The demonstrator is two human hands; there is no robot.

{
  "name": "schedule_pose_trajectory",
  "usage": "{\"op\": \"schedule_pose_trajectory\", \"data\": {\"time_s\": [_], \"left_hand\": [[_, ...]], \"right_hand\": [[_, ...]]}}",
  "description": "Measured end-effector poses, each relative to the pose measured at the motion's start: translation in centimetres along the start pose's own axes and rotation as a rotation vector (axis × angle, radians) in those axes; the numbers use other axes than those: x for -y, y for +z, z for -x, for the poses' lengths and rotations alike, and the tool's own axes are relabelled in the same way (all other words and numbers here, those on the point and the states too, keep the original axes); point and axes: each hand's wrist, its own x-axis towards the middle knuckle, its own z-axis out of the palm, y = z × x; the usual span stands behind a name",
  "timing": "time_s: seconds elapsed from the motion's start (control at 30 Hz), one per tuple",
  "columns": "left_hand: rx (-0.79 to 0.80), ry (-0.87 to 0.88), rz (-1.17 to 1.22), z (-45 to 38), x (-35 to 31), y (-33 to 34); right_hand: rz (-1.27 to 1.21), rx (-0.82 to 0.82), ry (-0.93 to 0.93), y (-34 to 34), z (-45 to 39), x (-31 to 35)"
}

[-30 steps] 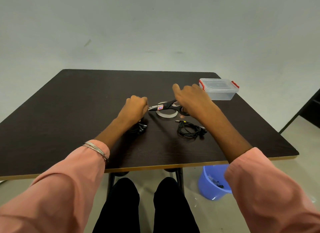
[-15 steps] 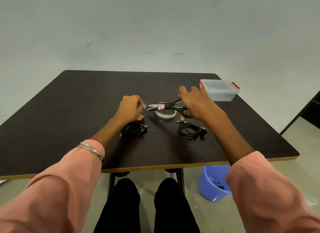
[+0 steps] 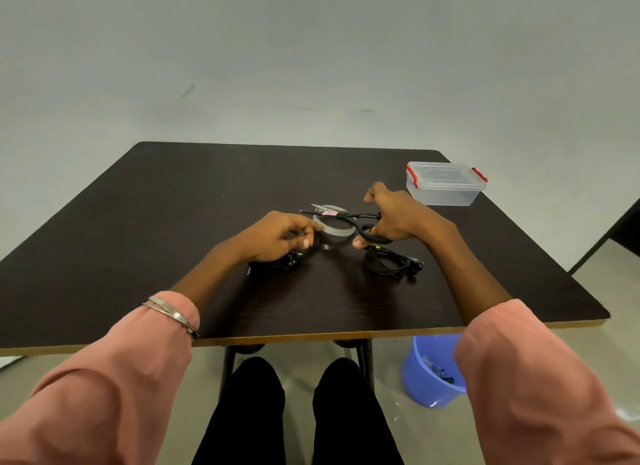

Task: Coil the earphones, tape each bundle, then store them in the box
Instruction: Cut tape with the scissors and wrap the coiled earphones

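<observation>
Black scissors [image 3: 341, 216] at frame centre, clamped in right hand [image 3: 398, 215], blades now opened over tape roll [image 3: 334, 227]; left hand [image 3: 277, 236] pinches tape end. Cut imminent. Coiled earphones [image 3: 391, 263] wait below; box [image 3: 446, 184] upper right.

Both forearms are reaching forward over the table [image 3: 173, 222], pink sleeves pushed back. The left hand [image 3: 277, 236] is curling loosely, fingertips pinched, above the table's centre. The right hand [image 3: 398, 215] is gripping scissors [image 3: 349, 217] with fingers threaded through the handles.
</observation>
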Motion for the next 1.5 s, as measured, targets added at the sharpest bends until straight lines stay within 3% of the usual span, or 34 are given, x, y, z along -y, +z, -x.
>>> {"op": "schedule_pose_trajectory", "data": {"time_s": [0.23,0.7,0.97,1.1,1.23,1.37,1.5], "left_hand": [[0.004,0.116,-0.220,-1.0,-0.2,0.4],[0.111,0.032,-0.301,-1.9,0.3,0.9],[0.176,0.024,-0.336,-2.2,-0.1,0.4],[0.199,-0.003,-0.335,-2.3,-0.3,0.2],[0.205,-0.017,-0.285,-2.0,-0.6,0.1],[0.159,-0.043,-0.140,-1.5,-0.5,0.1],[-0.041,-0.023,0.001,-1.7,-1.2,0.1]], "right_hand": [[-0.023,0.014,0.014,0.2,-0.6,-0.4],[-0.089,-0.057,0.034,1.0,-2.1,-1.3],[-0.203,-0.141,0.026,1.4,-1.9,-1.9],[-0.261,-0.326,0.048,0.0,-1.8,-1.7],[-0.231,-0.309,0.061,-1.6,-0.7,-1.3],[-0.366,-0.344,0.139,0.2,0.7,-4.1],[-0.389,-0.379,0.243,1.7,2.8,-7.6]]}}
